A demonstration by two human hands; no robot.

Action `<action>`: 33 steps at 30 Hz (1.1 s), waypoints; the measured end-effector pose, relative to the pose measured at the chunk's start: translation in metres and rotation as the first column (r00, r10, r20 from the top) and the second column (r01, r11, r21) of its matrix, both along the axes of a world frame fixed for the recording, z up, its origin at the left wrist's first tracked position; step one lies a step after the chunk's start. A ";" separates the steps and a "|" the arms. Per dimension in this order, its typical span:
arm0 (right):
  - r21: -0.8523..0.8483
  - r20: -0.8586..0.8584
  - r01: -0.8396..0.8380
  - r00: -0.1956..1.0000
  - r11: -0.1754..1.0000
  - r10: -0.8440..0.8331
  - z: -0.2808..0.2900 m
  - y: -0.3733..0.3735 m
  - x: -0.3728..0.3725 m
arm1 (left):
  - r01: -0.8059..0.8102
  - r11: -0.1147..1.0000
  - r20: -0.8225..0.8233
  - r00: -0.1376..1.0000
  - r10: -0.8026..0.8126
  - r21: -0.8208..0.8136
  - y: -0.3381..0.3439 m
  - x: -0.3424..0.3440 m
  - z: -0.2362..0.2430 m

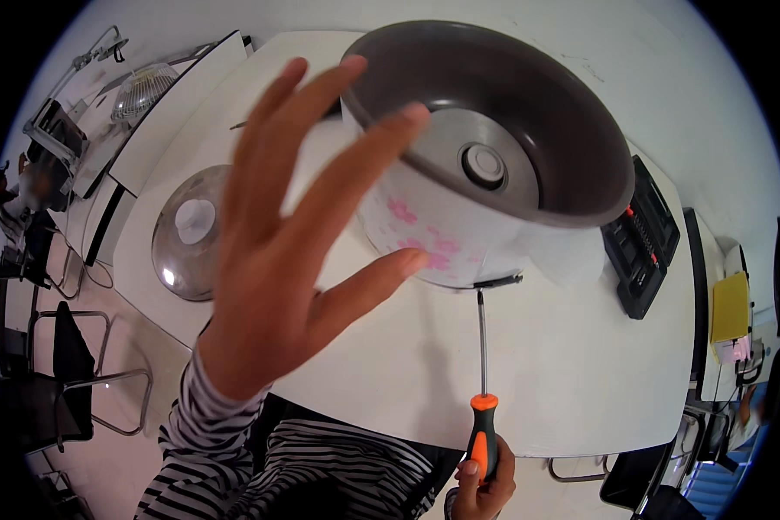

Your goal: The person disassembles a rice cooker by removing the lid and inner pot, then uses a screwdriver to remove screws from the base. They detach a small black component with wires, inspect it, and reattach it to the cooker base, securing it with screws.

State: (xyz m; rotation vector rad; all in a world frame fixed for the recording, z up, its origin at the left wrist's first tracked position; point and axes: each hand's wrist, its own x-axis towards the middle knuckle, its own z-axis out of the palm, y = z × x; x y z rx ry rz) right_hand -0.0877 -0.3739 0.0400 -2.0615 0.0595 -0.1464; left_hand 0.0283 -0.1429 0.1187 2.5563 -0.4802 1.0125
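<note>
A rice cooker [407, 221] with a white body, pink flower prints and a dark hollow inside stands on the white table. At the centre of its floor is a metal heating plate [446, 143] with a round button. My left hand [277, 225] is raised in front of the cooker's left side, fingers spread, holding nothing; whether it touches the rim cannot be told. At the table's near edge my right hand [487, 490] grips the orange and black handle of a screwdriver [484, 347]. The shaft points away from me, its tip at a small black part [498, 282] by the cooker's base.
A glass lid [179, 251] with a pale knob lies left of the cooker, partly behind my left hand. On the right sits an open black tool case [640, 260] with bits. Farther left are a wire fan cage [146, 94], another table and a black chair [74, 364].
</note>
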 end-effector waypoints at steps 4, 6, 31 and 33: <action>0.009 -0.044 0.004 0.999 1.000 -0.003 0.013 0.003 0.006 | 0.120 0.967 0.017 0.993 -0.119 -0.224 0.000 0.027 -0.015; -0.019 -0.090 -0.011 0.996 1.000 0.010 0.012 -0.001 0.007 | 0.170 0.960 0.058 0.985 -0.161 -0.224 0.000 0.036 -0.016; -0.205 -0.137 -0.003 0.990 0.979 -0.026 -0.015 -0.035 0.004 | -0.102 0.871 0.071 0.986 0.154 -0.481 -0.046 0.021 -0.024; -0.234 -0.021 -0.015 1.000 0.972 0.010 -0.008 -0.036 0.012 | -0.051 0.880 0.050 0.995 0.084 -0.472 -0.042 0.021 -0.021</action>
